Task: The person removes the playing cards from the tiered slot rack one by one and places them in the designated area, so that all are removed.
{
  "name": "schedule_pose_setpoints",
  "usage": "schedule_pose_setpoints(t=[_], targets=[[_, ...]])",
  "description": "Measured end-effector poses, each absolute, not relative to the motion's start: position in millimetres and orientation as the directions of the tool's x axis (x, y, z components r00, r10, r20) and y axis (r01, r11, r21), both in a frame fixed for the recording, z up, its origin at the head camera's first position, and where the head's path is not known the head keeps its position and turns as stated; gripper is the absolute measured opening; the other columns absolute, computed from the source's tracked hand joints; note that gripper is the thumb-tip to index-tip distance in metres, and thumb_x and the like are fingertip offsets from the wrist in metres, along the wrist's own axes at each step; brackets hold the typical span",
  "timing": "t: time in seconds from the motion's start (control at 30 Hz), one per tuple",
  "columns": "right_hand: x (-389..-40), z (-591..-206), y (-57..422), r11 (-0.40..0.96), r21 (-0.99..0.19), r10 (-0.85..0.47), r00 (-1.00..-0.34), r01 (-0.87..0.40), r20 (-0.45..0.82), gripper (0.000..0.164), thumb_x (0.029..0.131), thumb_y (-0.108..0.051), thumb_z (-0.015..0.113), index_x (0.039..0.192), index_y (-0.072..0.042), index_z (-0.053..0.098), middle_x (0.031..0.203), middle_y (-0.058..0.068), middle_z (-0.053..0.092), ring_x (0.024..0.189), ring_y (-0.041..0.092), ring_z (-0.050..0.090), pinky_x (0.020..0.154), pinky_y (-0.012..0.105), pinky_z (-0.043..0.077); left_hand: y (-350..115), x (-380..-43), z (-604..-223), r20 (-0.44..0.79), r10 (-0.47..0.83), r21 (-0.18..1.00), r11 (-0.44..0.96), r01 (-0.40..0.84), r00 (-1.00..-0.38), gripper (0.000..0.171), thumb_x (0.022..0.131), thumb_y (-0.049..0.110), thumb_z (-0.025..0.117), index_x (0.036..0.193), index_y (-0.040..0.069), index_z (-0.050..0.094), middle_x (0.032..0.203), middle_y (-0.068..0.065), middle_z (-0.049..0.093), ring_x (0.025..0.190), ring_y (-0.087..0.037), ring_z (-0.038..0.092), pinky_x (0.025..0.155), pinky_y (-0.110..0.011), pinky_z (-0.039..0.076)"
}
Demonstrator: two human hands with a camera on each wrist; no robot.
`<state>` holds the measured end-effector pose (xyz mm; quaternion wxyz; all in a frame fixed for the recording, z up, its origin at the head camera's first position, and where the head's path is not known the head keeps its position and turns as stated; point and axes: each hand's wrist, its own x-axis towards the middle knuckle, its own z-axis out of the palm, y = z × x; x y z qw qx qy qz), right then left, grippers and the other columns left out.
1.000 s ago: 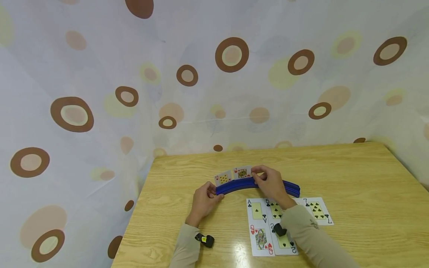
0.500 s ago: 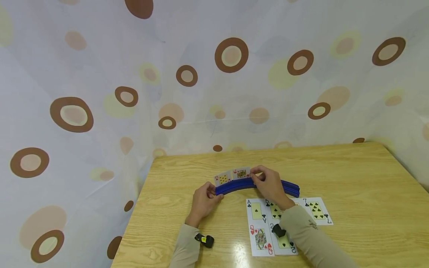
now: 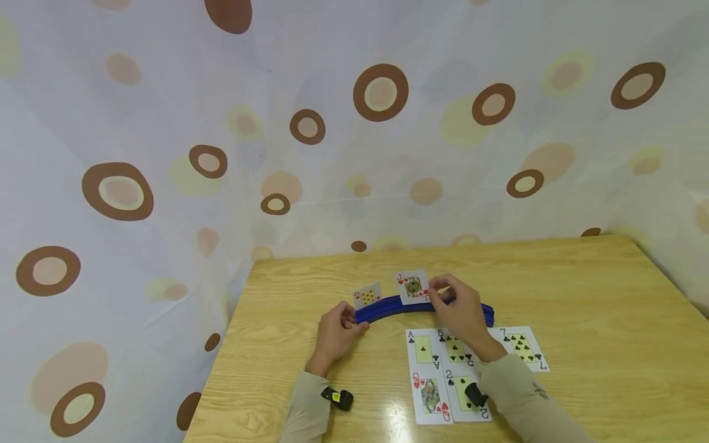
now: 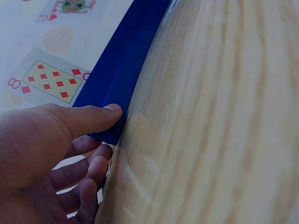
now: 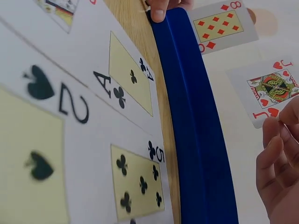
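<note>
A curved blue card holder (image 3: 388,306) stands on the wooden table. My left hand (image 3: 335,334) grips its left end, thumb on the front face and fingers behind, as the left wrist view shows. Upright in the holder near that end is the eight of diamonds (image 4: 53,79). Between thumb and fingers of my right hand (image 3: 460,306) I pinch the jack of hearts (image 3: 412,287) by its right edge. In the head view the jack overlaps the holder's middle; the right wrist view shows it whole, lower corners included (image 5: 273,91).
Face up in front of the holder lie large cards: ace of clubs (image 3: 423,349), five of clubs (image 3: 455,349), seven of clubs (image 3: 523,349), queen of hearts (image 3: 429,397) and two of spades (image 3: 465,400). My right forearm passes over some of them. A patterned cloth (image 3: 332,246) hangs behind the table (image 3: 587,289).
The jack of hearts has come up out of the holder and shifted right, pinched in my right hand. My left hand and the eight of diamonds have stayed in place.
</note>
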<state>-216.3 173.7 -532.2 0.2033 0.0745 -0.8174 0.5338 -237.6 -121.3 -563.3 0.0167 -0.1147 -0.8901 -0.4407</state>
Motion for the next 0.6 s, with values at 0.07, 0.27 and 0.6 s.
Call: schedule_pose_setpoints(t=[0.07, 0.27, 0.6], targets=[[-211, -533, 179, 0.422, -0.833, 0.096, -0.897, -0.357, 0.432, 0.008, 0.102, -0.002, 0.073, 0.109, -0.003, 0.076, 0.093, 0.015, 0.077, 0.069, 0.002, 0.063, 0.054, 0.023, 0.051, -121, -238, -563, 0.133, 0.188, 0.781, 0.585, 0.22, -0.973, 0.024, 0.093, 0.014, 0.089, 0.104, 0.004, 0.07, 0.096, -0.012, 0.074, 0.078, -0.008, 0.059, 0.071, -0.019, 0.049], [-196, -536, 199, 0.472, -0.809, 0.109, -0.887, -0.351, 0.448, 0.008, 0.101, 0.0, 0.073, 0.107, -0.005, 0.075, 0.088, 0.01, 0.077, 0.068, 0.001, 0.062, 0.054, 0.02, 0.05, -122, -237, -563, 0.132, 0.186, 0.781, 0.585, 0.218, -0.974, 0.024, 0.093, 0.015, 0.089, 0.104, 0.004, 0.07, 0.096, -0.012, 0.074, 0.078, -0.007, 0.06, 0.072, -0.019, 0.049], [-167, -534, 222, 0.538, -0.766, 0.124, -0.866, -0.352, 0.485, 0.013, 0.098, 0.003, 0.074, 0.108, -0.005, 0.075, 0.085, 0.004, 0.072, 0.072, -0.001, 0.058, 0.058, 0.014, 0.048, -122, -237, -565, 0.131, 0.2, 0.773, 0.593, 0.226, -0.971, 0.025, 0.093, 0.017, 0.088, 0.105, 0.004, 0.07, 0.097, -0.011, 0.074, 0.078, -0.007, 0.059, 0.072, -0.019, 0.049]])
